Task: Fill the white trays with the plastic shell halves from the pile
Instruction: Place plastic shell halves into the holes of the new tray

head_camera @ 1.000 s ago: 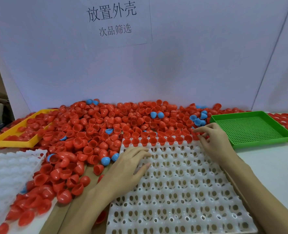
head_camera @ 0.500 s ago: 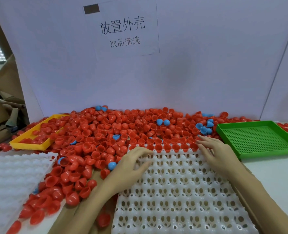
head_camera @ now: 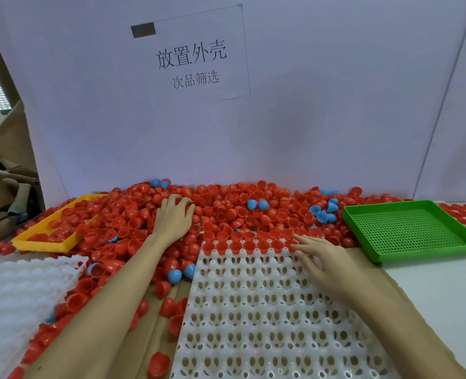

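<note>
A big pile of red shell halves [head_camera: 226, 209] with a few blue ones [head_camera: 256, 205] covers the back of the table. A white cell tray [head_camera: 253, 310] lies in front of me; only its far row holds red shells [head_camera: 242, 246]. My left hand [head_camera: 173, 217] is stretched into the pile, palm down, fingers spread and slightly bent over the shells. My right hand [head_camera: 315, 258] rests flat on the tray's far right corner, fingertips touching the last red shell of the row.
A second white tray [head_camera: 16, 291] lies at the near left. A yellow tray [head_camera: 48, 242] holding red shells sits at the left, and a green perforated tray [head_camera: 409, 231] at the right. A white board with a paper sign [head_camera: 191, 61] stands behind the pile.
My left hand has left the tray's near-left corner and reached forward into the pile. My right hand stays at the tray's far right corner. The camera has tilted up.
</note>
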{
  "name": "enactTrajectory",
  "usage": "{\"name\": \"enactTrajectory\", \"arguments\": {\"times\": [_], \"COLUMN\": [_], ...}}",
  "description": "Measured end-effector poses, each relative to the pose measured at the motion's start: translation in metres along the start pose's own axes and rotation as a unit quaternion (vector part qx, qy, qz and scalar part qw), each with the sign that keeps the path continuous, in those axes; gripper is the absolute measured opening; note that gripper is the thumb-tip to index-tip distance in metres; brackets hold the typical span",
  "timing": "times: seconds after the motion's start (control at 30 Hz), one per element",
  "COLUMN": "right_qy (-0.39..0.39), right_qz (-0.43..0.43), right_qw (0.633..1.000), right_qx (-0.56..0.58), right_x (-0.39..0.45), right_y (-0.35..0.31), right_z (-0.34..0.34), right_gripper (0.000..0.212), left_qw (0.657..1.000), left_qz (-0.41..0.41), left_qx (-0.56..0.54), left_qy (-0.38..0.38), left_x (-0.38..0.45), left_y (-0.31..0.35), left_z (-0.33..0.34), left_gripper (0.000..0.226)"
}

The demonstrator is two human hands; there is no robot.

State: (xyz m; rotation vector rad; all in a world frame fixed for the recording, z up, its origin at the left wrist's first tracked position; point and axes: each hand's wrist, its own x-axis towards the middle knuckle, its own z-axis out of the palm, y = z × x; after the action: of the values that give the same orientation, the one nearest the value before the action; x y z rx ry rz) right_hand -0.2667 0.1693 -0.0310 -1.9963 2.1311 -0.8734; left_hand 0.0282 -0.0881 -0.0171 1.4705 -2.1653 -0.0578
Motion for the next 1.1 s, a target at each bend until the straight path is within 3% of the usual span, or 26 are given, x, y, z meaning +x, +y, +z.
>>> {"name": "enactTrajectory", "arguments": {"times": [0.13,0.23,0.33,0.43,0.6,0.77,0.87,1.0,1.1], "right_qy": [0.012,0.022,0.03,0.03,0.024,0.022,0.017,0.012,-0.009], "right_qz": [-0.003,-0.01,-0.021,-0.034,-0.047,-0.053,-0.049,-0.05,-0.047], "right_qw": [1.0,1.0,0.999,0.999,0.999,0.998,0.999,0.997,0.985], "right_qx": [-0.002,-0.006,-0.003,-0.002,-0.006,-0.001,0.0,0.057,0.165], "right_x": [0.0,-0.002,-0.003,-0.003,-0.005,-0.006,-0.007,-0.01,-0.015], "right_y": [0.0,-0.002,-0.006,-0.012,-0.017,-0.019,-0.021,-0.032,-0.045], "right_z": [0.001,-0.001,-0.005,-0.006,-0.005,-0.006,-0.009,-0.019,-0.025], "right_gripper": [0.033,0.032,0.032,0.034,0.033,0.033,0.033,0.03,0.033], "left_qw": [0.999,0.997,0.99,0.982,0.977,0.993,0.982,0.951,0.928], "left_qz": [0.02,0.02,0.028,0.049,0.085,0.113,0.13,0.166,0.183], "left_qx": [-0.029,-0.028,0.056,0.151,0.176,0.032,-0.081,-0.24,-0.321], "left_qy": [0.012,-0.069,-0.125,-0.1,-0.088,0.031,0.11,0.105,0.053], "left_x": [0.021,0.038,0.043,0.042,0.04,0.016,-0.005,-0.054,-0.107], "left_y": [0.014,0.023,0.02,0.017,0.021,0.017,0.024,0.051,0.074], "left_z": [0.009,0.016,0.025,0.031,0.023,0.005,-0.013,-0.038,-0.043], "left_gripper": [0.034,0.035,0.04,0.042,0.042,0.046,0.036,0.014,0.016]}}
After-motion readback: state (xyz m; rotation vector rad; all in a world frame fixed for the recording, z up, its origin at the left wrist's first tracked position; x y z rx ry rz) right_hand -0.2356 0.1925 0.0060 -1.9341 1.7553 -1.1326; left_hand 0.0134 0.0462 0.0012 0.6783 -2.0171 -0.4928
